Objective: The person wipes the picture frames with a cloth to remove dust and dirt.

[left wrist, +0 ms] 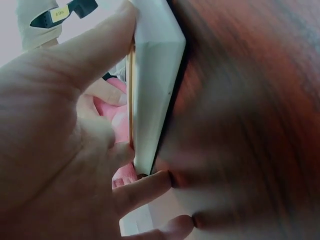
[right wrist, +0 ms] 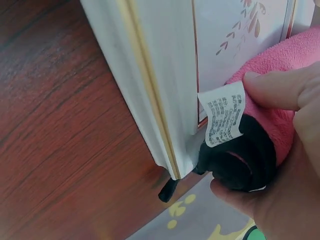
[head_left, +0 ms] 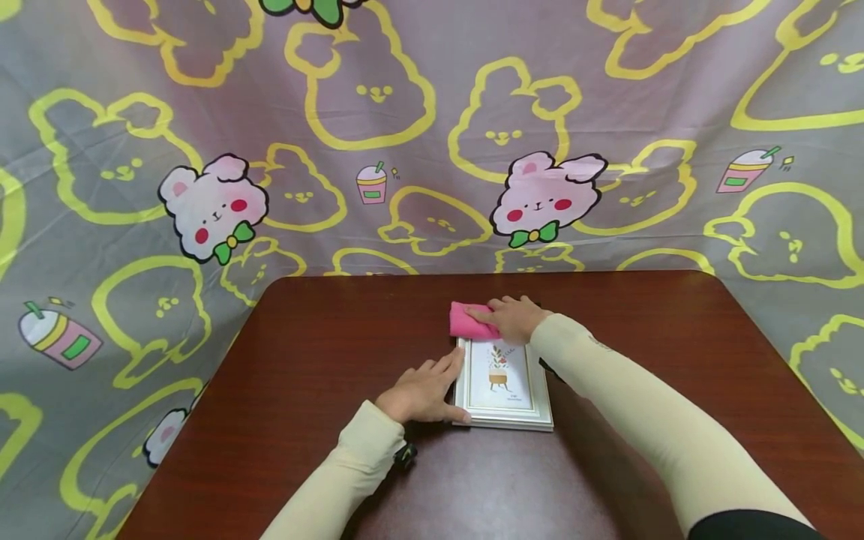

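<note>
A white picture frame (head_left: 544, 405) with thin gold lines lies flat on the brown table, showing a print of a potted plant (head_left: 498, 367). At its left edge, my left hand (head_left: 424, 390) rests with thumb and fingers extended; in the left wrist view the thumb lies on the frame's rim (left wrist: 155, 85) and two fingertips touch the tabletop. My right hand (head_left: 518, 320) grips a folded pink cloth (head_left: 466, 321) over the frame's far end. The right wrist view shows the cloth's black part (right wrist: 240, 160) and a white printed label (right wrist: 223, 114) beside the thumb.
The dark reddish-brown table (head_left: 337, 330) has rounded far corners. Behind it and at both sides hangs a grey-pink curtain (head_left: 418, 97) printed with yellow outlines and cartoon bunnies. A black strap with a small device (head_left: 405, 454) sits on the left wrist.
</note>
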The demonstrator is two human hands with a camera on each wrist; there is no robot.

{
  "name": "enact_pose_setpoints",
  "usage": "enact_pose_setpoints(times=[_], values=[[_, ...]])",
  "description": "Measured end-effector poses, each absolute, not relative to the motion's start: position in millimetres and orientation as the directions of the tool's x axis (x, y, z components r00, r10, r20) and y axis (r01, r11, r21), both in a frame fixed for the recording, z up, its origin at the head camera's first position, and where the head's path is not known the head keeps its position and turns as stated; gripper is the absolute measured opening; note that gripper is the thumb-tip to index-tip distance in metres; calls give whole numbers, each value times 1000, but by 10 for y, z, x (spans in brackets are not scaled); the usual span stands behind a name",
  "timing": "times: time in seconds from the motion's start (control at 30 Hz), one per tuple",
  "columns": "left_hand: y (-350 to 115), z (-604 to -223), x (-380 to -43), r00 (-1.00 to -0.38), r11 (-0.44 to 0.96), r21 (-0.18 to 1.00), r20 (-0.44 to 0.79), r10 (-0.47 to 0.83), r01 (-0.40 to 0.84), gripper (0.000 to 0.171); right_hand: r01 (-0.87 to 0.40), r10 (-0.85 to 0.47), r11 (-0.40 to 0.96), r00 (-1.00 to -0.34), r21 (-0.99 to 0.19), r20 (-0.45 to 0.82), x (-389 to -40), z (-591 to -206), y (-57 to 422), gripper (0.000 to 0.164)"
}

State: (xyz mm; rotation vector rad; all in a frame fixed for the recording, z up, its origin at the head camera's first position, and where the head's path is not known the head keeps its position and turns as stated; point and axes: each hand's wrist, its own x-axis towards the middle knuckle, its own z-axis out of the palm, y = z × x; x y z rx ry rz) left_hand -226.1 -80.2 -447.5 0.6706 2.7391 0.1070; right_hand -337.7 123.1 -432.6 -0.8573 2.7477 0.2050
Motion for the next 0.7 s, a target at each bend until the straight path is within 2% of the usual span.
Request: enact_pose_setpoints(times=[0.17,0.43,0.7], values=[[-795,-4461,-2265,-834,886,149,-297,464,440,98,-570,-535,819,-801,69,-268,-3361,-4316,1358,66],[-830,-4460,-2280,-838,888,160,-295,460,431,99,-577,-549,814,-804,73,-228,-3365,-4310,1625,63],[-792,-4447,-2282,-840,891,145,-297,455,431,98,-560,-529,827,-807,55,-262,-3363,-4279,1736,65]])
